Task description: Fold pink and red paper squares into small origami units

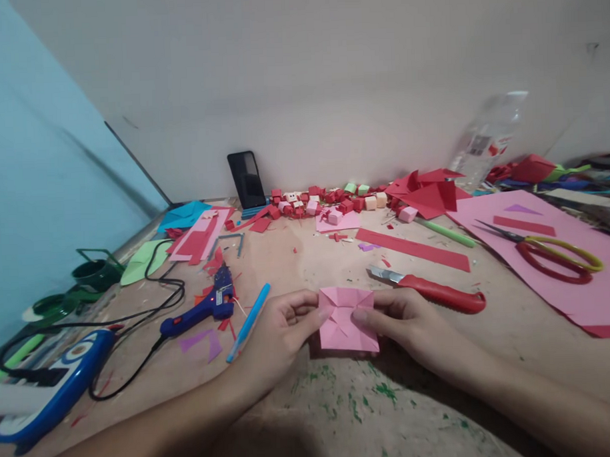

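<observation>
A pink square of paper, marked with fold creases, is held between my two hands just over the table. My left hand pinches its left edge, thumb on top and fingers behind. On the right edge my right hand does the same, its thumb lying on the paper's face. A red-handled utility knife lies close beyond my right hand. Left of my left hand rests a blue pen. The fingertips behind the paper are hidden.
At left are a blue glue gun with its black cable and a blue-and-white power strip. Small folded paper cubes line the wall beside a phone. Scissors lie on pink sheets; a plastic bottle stands behind.
</observation>
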The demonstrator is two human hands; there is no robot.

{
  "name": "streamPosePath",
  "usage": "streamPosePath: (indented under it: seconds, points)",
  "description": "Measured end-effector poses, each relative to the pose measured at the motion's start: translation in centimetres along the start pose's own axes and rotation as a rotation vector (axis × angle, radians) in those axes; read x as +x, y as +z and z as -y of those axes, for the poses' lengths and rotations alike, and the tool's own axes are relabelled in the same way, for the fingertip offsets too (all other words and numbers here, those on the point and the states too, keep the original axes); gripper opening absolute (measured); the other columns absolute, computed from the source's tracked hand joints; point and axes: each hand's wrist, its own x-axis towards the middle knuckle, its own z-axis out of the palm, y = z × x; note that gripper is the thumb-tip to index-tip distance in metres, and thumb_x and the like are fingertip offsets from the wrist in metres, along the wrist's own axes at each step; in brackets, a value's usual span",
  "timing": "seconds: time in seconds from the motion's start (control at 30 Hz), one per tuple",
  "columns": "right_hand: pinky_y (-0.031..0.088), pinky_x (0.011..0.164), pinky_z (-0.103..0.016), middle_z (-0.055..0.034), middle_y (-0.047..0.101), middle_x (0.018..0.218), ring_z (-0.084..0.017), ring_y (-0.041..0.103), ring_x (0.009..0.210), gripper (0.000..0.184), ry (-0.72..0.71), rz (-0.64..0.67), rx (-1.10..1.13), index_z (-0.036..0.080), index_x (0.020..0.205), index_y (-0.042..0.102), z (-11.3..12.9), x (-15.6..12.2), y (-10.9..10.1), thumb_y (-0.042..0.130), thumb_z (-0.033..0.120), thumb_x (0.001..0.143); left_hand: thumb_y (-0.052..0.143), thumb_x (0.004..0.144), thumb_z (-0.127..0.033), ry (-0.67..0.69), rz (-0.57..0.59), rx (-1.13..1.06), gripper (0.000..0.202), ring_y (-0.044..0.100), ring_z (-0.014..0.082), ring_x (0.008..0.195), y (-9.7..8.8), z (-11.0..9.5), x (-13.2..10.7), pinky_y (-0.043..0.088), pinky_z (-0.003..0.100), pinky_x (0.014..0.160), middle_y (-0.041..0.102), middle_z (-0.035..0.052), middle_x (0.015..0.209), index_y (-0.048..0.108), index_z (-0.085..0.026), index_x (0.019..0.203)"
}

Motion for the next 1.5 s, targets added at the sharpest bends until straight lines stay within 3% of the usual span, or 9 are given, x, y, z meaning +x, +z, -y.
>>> streamPosePath:
  seconds: [0.17, 0.5, 0.63, 0.77, 0.87, 1.0, 1.13, 1.3, 1.5]
  points:
    - [0.047, 0.065, -0.029, -0.0039, 0.066, 0.073, -0.018, 0.059, 0.07, 0.037, 0.009, 0.023, 0.132, 0.016, 0.08, 0.075, 0.1, 0.0, 0.0, 0.077, 0.052, 0.084, 0.074, 0.085, -0.036, -0.016, -0.031, 0.004, 0.023, 0.07, 0.0201, 0.084, -0.2, 0.2, 0.2, 0.051, 0.028, 0.076, 0.078, 0.0065, 0.093, 0.075, -0.015, 0.093]
    - [0.041, 0.063, -0.027, -0.0038, 0.069, 0.075, -0.016, 0.057, 0.068, 0.026, 0.058, 0.051, 0.257, 0.015, 0.094, 0.081, 0.1, -0.1, -0.2, 0.083, 0.037, 0.079, 0.075, 0.083, -0.031, -0.021, -0.048, 0.045, 0.016, 0.067, 0.0186, 0.081, -0.2, 0.3, 0.1, 0.051, 0.028, 0.076, 0.075, 0.0034, 0.085, 0.076, -0.016, 0.086]
    - [0.041, 0.061, -0.027, -0.0037, 0.07, 0.076, -0.016, 0.056, 0.067, 0.025, 0.046, 0.001, 0.194, 0.016, 0.097, 0.082, 0.4, -0.1, -0.2, 0.079, 0.033, 0.079, 0.072, 0.083, -0.026, 0.027, -0.074, 0.063, 0.012, 0.068, 0.018, 0.085, -0.3, 0.0, -0.2, 0.051, 0.027, 0.079, 0.075, 0.002, 0.089, 0.077, -0.018, 0.091]
    - [0.041, 0.062, -0.027, -0.0018, 0.068, 0.074, -0.015, 0.053, 0.066, 0.013, -0.037, -0.019, 0.033, 0.017, 0.08, 0.077, 0.6, -0.2, -0.1, 0.072, 0.028, 0.082, 0.071, 0.087, -0.028, 0.038, -0.03, 0.022, 0.013, 0.067, 0.0164, 0.084, -0.2, -0.3, -0.5, 0.051, 0.025, 0.077, 0.073, 0.0007, 0.088, 0.074, -0.018, 0.095]
    - [0.039, 0.059, -0.026, -0.0006, 0.063, 0.068, -0.014, 0.051, 0.063, 0.015, -0.074, -0.027, -0.045, 0.017, 0.071, 0.072, 0.6, -0.2, 0.1, 0.069, 0.026, 0.083, 0.075, 0.085, -0.029, 0.006, 0.037, -0.012, 0.018, 0.068, 0.0173, 0.085, 0.1, -0.3, -0.6, 0.053, 0.026, 0.077, 0.072, 0.0012, 0.089, 0.072, -0.017, 0.099]
    - [0.042, 0.06, -0.026, -0.002, 0.069, 0.074, -0.015, 0.057, 0.066, 0.011, -0.066, 0.005, -0.024, 0.017, 0.082, 0.077, 0.4, -0.1, 0.2, 0.07, 0.025, 0.081, 0.072, 0.086, -0.028, 0.011, 0.01, 0.077, 0.014, 0.069, 0.0194, 0.087, 0.2, -0.1, -0.3, 0.053, 0.028, 0.077, 0.074, 0.0039, 0.09, 0.073, -0.015, 0.092]
    - [0.043, 0.058, -0.026, -0.0028, 0.073, 0.074, -0.014, 0.057, 0.063, 0.017, -0.088, -0.032, -0.073, 0.017, 0.088, 0.082, 0.4, -0.1, 0.1, 0.068, 0.025, 0.082, 0.074, 0.082, -0.026, 0.037, -0.044, 0.181, 0.011, 0.066, 0.0183, 0.081, -0.1, -0.1, -0.1, 0.051, 0.027, 0.073, 0.074, 0.0034, 0.083, 0.079, -0.016, 0.085]
    - [0.05, 0.06, -0.027, -0.0054, 0.079, 0.082, -0.017, 0.065, 0.067, 0.021, -0.087, -0.088, -0.043, 0.019, 0.092, 0.085, 0.7, -0.2, 0.0, 0.069, 0.025, 0.08, 0.077, 0.08, -0.024, 0.044, -0.068, 0.094, 0.008, 0.066, 0.0172, 0.081, -0.5, 0.0, 0.3, 0.05, 0.026, 0.076, 0.077, 0.0024, 0.084, 0.083, -0.02, 0.083]
    - [0.054, 0.056, -0.029, -0.0051, 0.076, 0.069, -0.018, 0.067, 0.057, 0.03, -0.056, -0.119, 0.011, 0.018, 0.102, 0.085, 0.4, -0.2, 0.0, 0.063, 0.029, 0.085, 0.076, 0.081, -0.025, 0.026, -0.047, 0.02, 0.011, 0.067, 0.0183, 0.085, -0.8, 0.2, 0.0, 0.05, 0.025, 0.073, 0.076, 0.0045, 0.092, 0.084, -0.021, 0.088]
